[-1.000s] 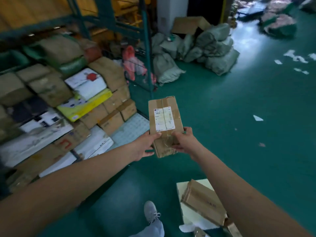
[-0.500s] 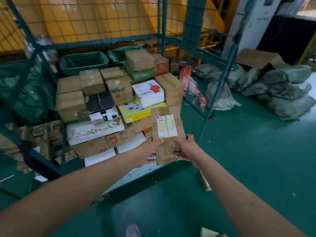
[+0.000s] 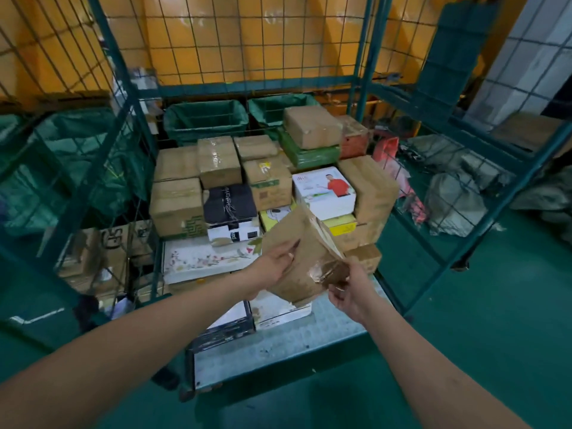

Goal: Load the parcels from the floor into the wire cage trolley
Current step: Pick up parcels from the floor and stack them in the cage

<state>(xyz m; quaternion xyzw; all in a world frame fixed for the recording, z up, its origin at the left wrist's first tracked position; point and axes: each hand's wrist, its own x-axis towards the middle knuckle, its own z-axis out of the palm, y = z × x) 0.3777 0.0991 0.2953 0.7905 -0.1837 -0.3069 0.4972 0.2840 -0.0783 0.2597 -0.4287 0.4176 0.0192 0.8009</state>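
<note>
I hold a flat brown cardboard parcel [image 3: 301, 243] tilted on edge, its plain underside facing me, over the open front of the green wire cage trolley [image 3: 278, 359]. My left hand [image 3: 274, 266] grips its left side. My right hand [image 3: 348, 291] pinches its taped lower right corner. Behind the parcel, several boxes are stacked inside the trolley: brown cartons [image 3: 176, 205], a white floral box [image 3: 204, 258], a black box [image 3: 230, 201] and a white box with a red-shirted figure [image 3: 325, 191].
Wire mesh walls [image 3: 247, 41] close the trolley's back and sides. Green lined bins [image 3: 205, 120] stand behind the stack. Grey sacks [image 3: 455, 199] lie on the green floor to the right, beyond the mesh. The trolley's metal floor [image 3: 278, 345] shows at the front.
The view has swung to face the trolley head-on and come closer. The parcel has turned from label-up to tilted with its plain side toward me, and now hangs over the trolley's front.
</note>
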